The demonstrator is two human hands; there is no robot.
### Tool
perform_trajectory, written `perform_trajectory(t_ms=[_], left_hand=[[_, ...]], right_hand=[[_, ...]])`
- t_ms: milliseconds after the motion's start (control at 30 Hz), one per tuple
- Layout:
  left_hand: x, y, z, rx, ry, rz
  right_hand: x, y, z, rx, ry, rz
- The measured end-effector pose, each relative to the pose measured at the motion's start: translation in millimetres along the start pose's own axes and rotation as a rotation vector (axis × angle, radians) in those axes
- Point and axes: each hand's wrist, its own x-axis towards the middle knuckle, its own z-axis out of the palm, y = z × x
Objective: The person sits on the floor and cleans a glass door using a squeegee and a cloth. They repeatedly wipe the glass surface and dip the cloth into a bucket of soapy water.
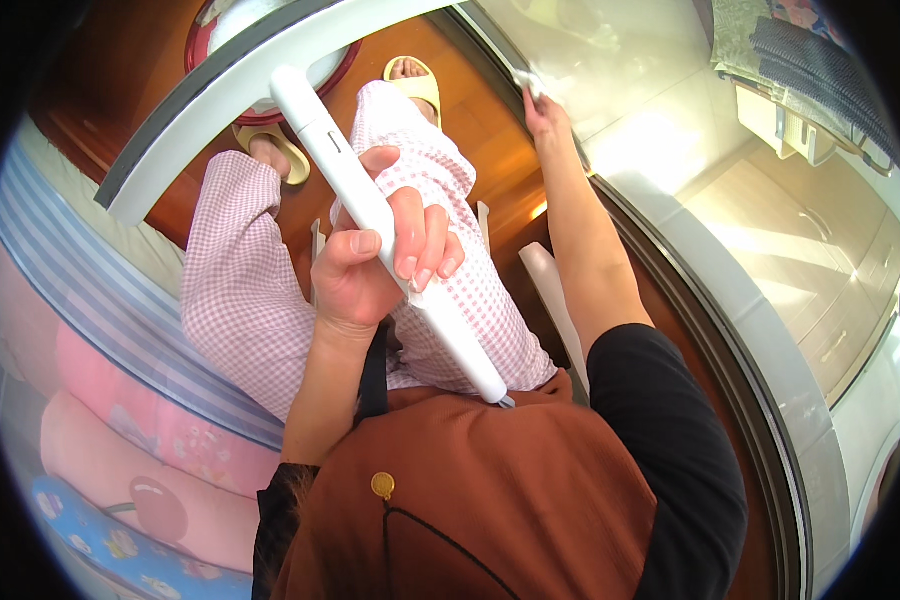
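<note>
My left hand (390, 251) grips the white handle of a window squeegee (334, 154) in front of my lap. The squeegee's wide white head with its dark blade edge (195, 97) points up and to the left, over the floor. Its handle end reaches back to my brown apron (465, 480). My right arm stretches out to the sliding-door track (596, 184). There my right hand (547, 116) holds a small, crumpled white cloth or tissue (527, 80) at the edge between the track and the pale tiles.
A red basin (191, 45) with white contents, perhaps foam, stands beyond my slippered feet, partly behind the squeegee. A bed with striped bedding (120, 240) and folded pink covers (150, 480) lies on my left. Past the track are sunlit tiles, pale cabinets (817, 247) and hanging textiles (817, 67).
</note>
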Motion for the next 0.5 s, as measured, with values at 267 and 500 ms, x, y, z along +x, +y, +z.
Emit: perform_trajectory(t_ms=[267,500], left_hand=[[11.0,9.6,-5.2,-0.069,-0.016,0.011],[16.4,25.2,7.7,-0.124,-0.024,-0.002]], right_hand=[[-34.8,-149.1,-198.2,-0.132,0.486,-0.26],[5.2,-14.4,-32.0,-0.127,0.153,-0.218]])
